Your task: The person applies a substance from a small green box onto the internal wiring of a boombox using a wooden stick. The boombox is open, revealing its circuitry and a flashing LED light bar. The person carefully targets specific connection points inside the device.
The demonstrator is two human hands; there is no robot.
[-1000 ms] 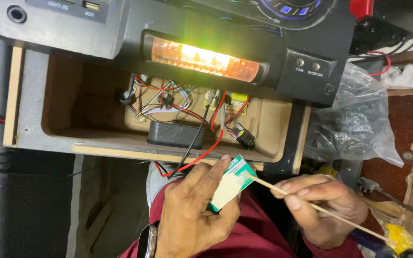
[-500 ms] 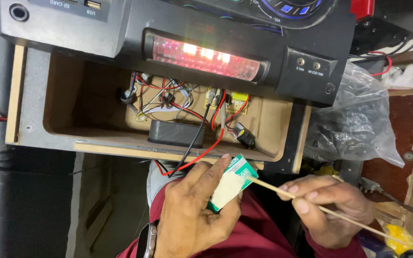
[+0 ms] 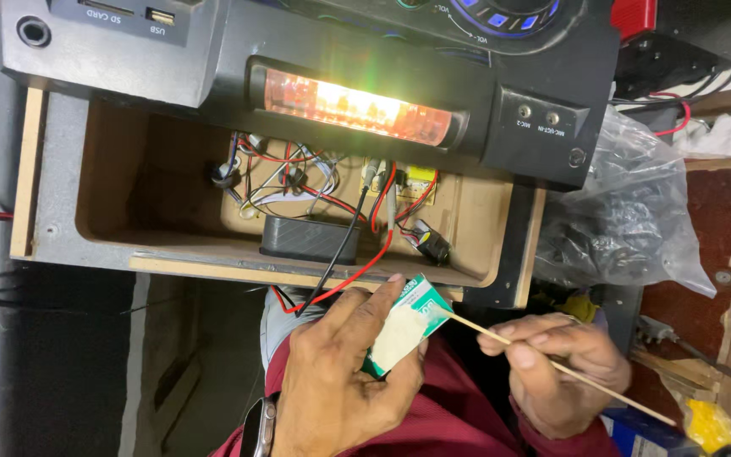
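Stick meets paste, right under the open speaker box [image 3: 61, 245]

Left hand [image 3: 336, 381] grips a small green-white card [image 3: 403, 326] smeared with pale paste; right hand [image 3: 556, 368] pinches a thin stick [image 3: 568, 370], its tip touching the card's edge above the lap.

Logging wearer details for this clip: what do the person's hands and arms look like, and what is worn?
Both hands, left hand and right hand, are bare: no gloves, no rings visible. A dark watch with a metallic rim sits on the left wrist. No sleeves show.
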